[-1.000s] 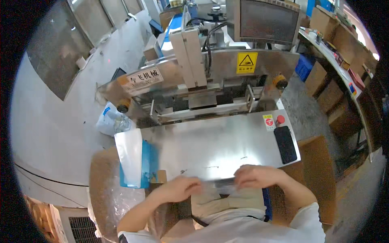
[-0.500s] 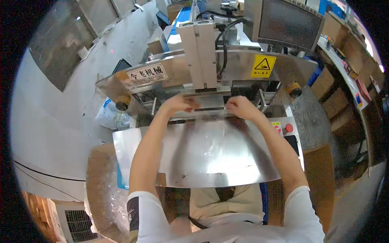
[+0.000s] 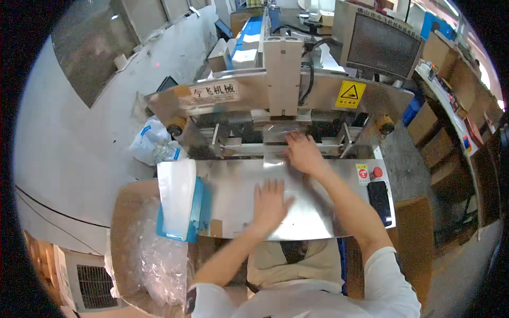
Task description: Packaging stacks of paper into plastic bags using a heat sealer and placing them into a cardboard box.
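My left hand [image 3: 271, 204] is over the shiny metal worktop [image 3: 228, 185], fingers spread and slightly blurred, with nothing in it. Farther away, my right hand [image 3: 303, 152] reaches to the slot of a bench machine, under its upright pale column [image 3: 281, 79]. Its fingers are stretched out over the right edge of a clear plastic piece [image 3: 273, 137], which looks like a thin film or bag. Part of that piece lies under the column, and its near end reaches onto the worktop.
A blue box with white sheets [image 3: 177, 196] stands at the worktop's left. At the right are a red button [image 3: 377, 172] and a black phone [image 3: 378, 201]. A carton [image 3: 127, 222] at lower left holds crumpled clear plastic. A metal guard plate [image 3: 318, 95] spans the machine.
My left hand has come back from the slot toward me, over the worktop. My right hand has shifted slightly left and nearer, its fingers now stretched out. The view has shifted a little.
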`<state>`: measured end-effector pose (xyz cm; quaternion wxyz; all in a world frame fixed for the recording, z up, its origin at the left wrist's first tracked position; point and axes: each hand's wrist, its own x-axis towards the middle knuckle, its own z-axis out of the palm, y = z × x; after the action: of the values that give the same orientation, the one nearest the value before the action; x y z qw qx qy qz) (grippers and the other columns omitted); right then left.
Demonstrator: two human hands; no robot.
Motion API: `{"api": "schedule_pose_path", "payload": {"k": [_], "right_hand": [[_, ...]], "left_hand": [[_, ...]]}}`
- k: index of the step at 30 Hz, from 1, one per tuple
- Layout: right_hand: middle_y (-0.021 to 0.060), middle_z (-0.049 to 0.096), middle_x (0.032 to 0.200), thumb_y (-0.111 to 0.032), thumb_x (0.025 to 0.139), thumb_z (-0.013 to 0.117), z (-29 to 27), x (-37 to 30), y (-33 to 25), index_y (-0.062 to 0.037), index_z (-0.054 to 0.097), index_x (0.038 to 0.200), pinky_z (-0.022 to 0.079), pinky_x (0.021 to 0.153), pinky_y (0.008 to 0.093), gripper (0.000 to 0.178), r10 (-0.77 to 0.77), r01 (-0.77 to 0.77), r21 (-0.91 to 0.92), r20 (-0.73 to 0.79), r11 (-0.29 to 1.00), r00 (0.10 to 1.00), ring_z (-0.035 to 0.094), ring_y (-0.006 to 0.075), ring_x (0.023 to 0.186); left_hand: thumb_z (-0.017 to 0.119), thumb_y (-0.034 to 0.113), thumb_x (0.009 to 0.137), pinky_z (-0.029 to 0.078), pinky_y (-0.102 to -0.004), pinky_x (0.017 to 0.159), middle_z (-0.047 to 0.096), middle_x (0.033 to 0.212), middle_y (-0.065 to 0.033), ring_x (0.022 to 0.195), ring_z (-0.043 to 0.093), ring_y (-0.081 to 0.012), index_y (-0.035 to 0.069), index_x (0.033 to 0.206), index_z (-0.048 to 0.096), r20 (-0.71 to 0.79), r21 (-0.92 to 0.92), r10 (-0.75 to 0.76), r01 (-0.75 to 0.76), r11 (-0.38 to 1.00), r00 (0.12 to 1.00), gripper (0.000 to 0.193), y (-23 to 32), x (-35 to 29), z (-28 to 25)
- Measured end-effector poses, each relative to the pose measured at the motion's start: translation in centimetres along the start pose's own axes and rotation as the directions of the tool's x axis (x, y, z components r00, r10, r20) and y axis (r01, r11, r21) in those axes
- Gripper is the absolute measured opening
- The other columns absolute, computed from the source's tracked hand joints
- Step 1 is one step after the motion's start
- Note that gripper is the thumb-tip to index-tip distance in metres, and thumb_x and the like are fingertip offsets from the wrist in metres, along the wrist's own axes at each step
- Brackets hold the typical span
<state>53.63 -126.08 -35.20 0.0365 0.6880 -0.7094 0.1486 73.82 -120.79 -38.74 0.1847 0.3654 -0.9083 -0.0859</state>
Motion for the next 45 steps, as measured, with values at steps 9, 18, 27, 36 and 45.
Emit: {"api": "schedule_pose_path", "payload": {"k": [9,18,27,36,45], "right_hand": [[0.0195,0.063,0.127,-0.028,0.096,0.056,-0.1,0.7,-0.6,-0.0038,0.049,0.138,0.035,0.108,0.0589,0.049,-0.020,0.019,-0.029,-0.060,0.999,0.998,0.053,0.0387,0.126],[0.0215,0.066,0.116,-0.029,0.096,0.057,-1.3,2.0,0.3,-0.0043,0.053,0.133,0.038,0.104,0.0574,0.045,-0.008,-0.001,-0.138,-0.064,0.990,0.998,0.055,0.0396,0.120],[0.0211,0.068,0.105,-0.022,0.090,0.060,-1.7,4.0,0.4,-0.0031,0.065,0.109,0.046,0.090,0.0538,0.027,-0.106,0.102,-0.198,-0.013,0.975,0.994,0.064,0.0393,0.102],[0.0215,0.069,0.102,-0.023,0.091,0.056,-1.9,4.8,0.3,-0.0022,0.065,0.105,0.048,0.088,0.0523,0.027,-0.043,0.049,-0.189,0.036,0.981,0.998,0.066,0.0395,0.097],[0.0230,0.061,0.129,-0.019,0.097,0.055,-6.8,-6.4,-1.3,-0.0042,0.041,0.146,0.040,0.106,0.0450,0.053,0.115,-0.091,0.156,-0.151,0.984,0.982,0.049,0.0381,0.129]], "left_hand": [[0.061,0.044,0.094,0.022,-0.0662,0.112,0.045,0.143,-0.0273,0.138,0.035,-0.0452,-0.006,0.136,0.048,-0.193,-0.101,-0.030,0.011,0.995,0.981,0.067,1.7,-6.8,0.0],[0.062,0.039,0.094,0.022,-0.0654,0.112,0.045,0.141,-0.0269,0.138,0.034,-0.0461,-0.007,0.137,0.044,-0.223,-0.128,-0.069,0.041,0.991,0.972,0.065,2.0,-6.7,0.3],[0.064,0.036,0.093,0.021,-0.0644,0.113,0.043,0.142,-0.0287,0.138,0.032,-0.0479,-0.008,0.138,0.041,-0.268,-0.236,-0.147,0.083,0.968,0.952,0.067,1.6,-6.8,0.0],[0.065,0.033,0.092,0.016,-0.0596,0.117,0.035,0.149,-0.0316,0.143,0.025,-0.0494,-0.011,0.142,0.033,-0.358,-0.429,-0.314,0.143,0.892,0.879,0.074,0.9,-6.9,0.3],[0.063,0.034,0.093,0.017,-0.0575,0.118,0.034,0.149,-0.0313,0.143,0.025,-0.0483,-0.012,0.144,0.030,-0.319,-0.474,-0.323,0.145,0.868,0.891,0.076,1.3,-6.7,0.2]]}}
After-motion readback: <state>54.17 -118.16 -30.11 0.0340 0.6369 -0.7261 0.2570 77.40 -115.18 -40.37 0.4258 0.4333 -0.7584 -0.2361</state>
